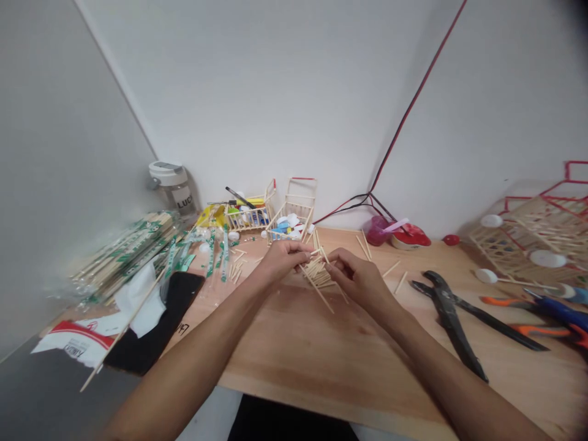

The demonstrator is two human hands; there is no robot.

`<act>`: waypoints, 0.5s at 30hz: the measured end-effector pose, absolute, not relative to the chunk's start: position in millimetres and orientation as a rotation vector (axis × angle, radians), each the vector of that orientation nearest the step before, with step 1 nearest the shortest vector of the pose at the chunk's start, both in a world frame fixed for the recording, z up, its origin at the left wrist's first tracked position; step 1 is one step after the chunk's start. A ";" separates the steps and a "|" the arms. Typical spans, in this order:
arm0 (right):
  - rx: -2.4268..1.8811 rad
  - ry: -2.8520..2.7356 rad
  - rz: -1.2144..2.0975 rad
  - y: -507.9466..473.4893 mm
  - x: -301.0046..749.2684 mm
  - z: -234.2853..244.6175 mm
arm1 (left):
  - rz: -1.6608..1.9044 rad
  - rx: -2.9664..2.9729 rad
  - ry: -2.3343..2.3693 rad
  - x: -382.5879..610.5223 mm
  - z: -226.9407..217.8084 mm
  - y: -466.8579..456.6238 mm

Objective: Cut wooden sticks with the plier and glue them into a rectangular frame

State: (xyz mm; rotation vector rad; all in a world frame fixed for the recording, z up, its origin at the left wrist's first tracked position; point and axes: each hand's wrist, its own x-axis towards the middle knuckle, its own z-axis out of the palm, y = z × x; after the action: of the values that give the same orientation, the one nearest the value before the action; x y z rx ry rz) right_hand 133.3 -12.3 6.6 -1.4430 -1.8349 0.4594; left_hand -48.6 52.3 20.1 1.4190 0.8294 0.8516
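Over the middle of the wooden table, my left hand (pixel 283 262) pinches one side of a small frame of thin wooden sticks (pixel 316 289). On the other side, my right hand (pixel 356 274) has thumb and fingertips closed on the same stick frame, near its upper right corner. Long sticks of the frame slant down toward the table's front. A heap of short cut sticks (pixel 318 269) shows behind and between my hands, so where frame and heap part is hard to make out. More loose sticks (pixel 237 264) lie left of my left hand.
Small stick carts (pixel 301 205) filled with odds and ends stand by the wall. Wrapped chopsticks (pixel 133 248), a black phone-like slab (pixel 151 343) and a jug (pixel 174 187) are left. Black pliers (pixel 448 312), orange-handled tools (pixel 542 331) and a larger stick cart (pixel 528 239) lie right.
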 end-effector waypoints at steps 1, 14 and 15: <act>-1.442 -1.832 0.469 -11.8 133.6 6.0 | 0.853 1.410 0.838 -48.1 19.6 52.3; -1.457 -1.843 0.493 -11.6 134.6 5.1 | 0.866 1.381 0.838 -46.3 12.7 55.1; -1.457 -1.844 0.493 -11.5 135.0 5.3 | 0.862 1.380 0.841 -46.2 13.2 54.9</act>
State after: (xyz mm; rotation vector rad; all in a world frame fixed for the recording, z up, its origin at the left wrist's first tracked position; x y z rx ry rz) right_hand 135.0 -11.5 5.3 -1.4566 -1.8441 0.4935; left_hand -46.2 54.9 13.2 1.3801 0.8414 0.8623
